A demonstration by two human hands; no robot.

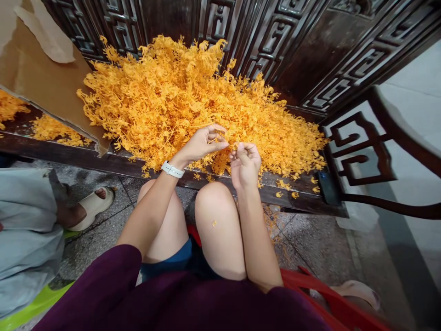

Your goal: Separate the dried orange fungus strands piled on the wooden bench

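I see the right hand pinching a small orange piece between thumb and forefinger, so it is the nearer hand. The piece seems to run sideways toward the left hand, whose thumb and fingers curve close together; from here I can't tell whether they grip it. Beyond both hands, the orange pile spreads along the dark bench.

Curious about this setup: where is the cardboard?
In the head view, the cardboard is at the upper left, just left of the large orange pile.
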